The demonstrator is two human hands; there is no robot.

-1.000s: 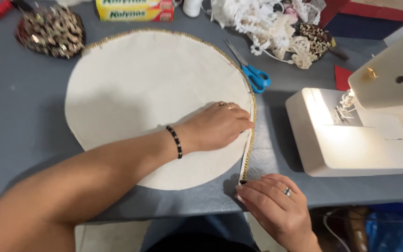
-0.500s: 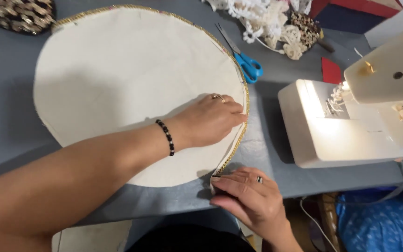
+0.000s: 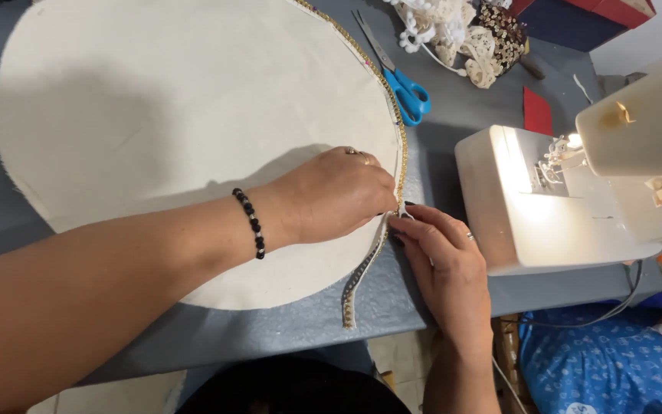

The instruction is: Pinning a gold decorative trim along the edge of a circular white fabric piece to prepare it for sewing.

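A large round piece of cream fabric (image 3: 162,115) lies flat on the grey table (image 3: 453,115). A gold beaded trim (image 3: 401,157) runs along its right edge, and the trim's loose end (image 3: 355,290) hangs off the lower right. My left hand (image 3: 335,192), with a black bead bracelet on the wrist, presses down on the fabric next to the trim. My right hand (image 3: 442,257) pinches the trim at the fabric's edge, fingertips almost touching those of the left hand.
A white sewing machine (image 3: 584,192) with its lamp lit stands at the right. Blue-handled scissors (image 3: 400,84) lie just past the fabric's edge. A heap of lace and beaded trims (image 3: 465,34) sits at the back. Blue patterned cloth (image 3: 607,360) lies below the table's edge.
My right hand has moved up along the fabric's edge to meet the left hand's fingertips. The view has shifted closer and to the right.
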